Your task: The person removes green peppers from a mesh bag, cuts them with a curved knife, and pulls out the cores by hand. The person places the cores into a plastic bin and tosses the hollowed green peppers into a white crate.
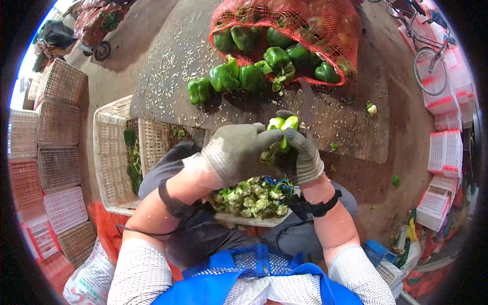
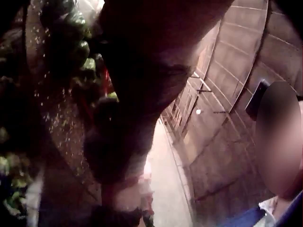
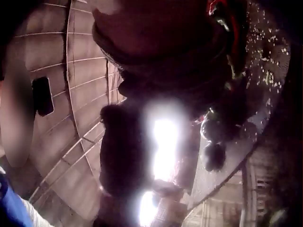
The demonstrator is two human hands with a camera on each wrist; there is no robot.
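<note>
Pepper (image 1: pixel 290 123), split so that its pale inside shows, sits between the two gloved hands, over the near edge of the board (image 1: pixel 366 133). Far left stands a white crate (image 1: pixel 108 152) with green pieces in it, well apart from the hands. Next come loose whole peppers (image 1: pixel 223 77) on the board, beyond the hands.

The left hand (image 1: pixel 235 148) reaches in from the left, its thumb meeting the near left edge of the split one; its fingers look curled in a pinch, though their tips are hidden. Just below hangs the relation that seems to matter most: a tray (image 1: pixel 252 221) heaped with pale cores (image 1: pixel 249 199) lies nearer the body, in the lap, under the left hand more than the right. As far as it shows, the split piece's long axis points away from the person, across the line between the hands.

On its right the right hand (image 1: pixel 306 156) closes round it, thumb near, one finger behind. Farther off, up and to the right, lies a red net bag (image 1: pixel 330 25) of peppers. Both wrist views are too dark to tell the grip.
</note>
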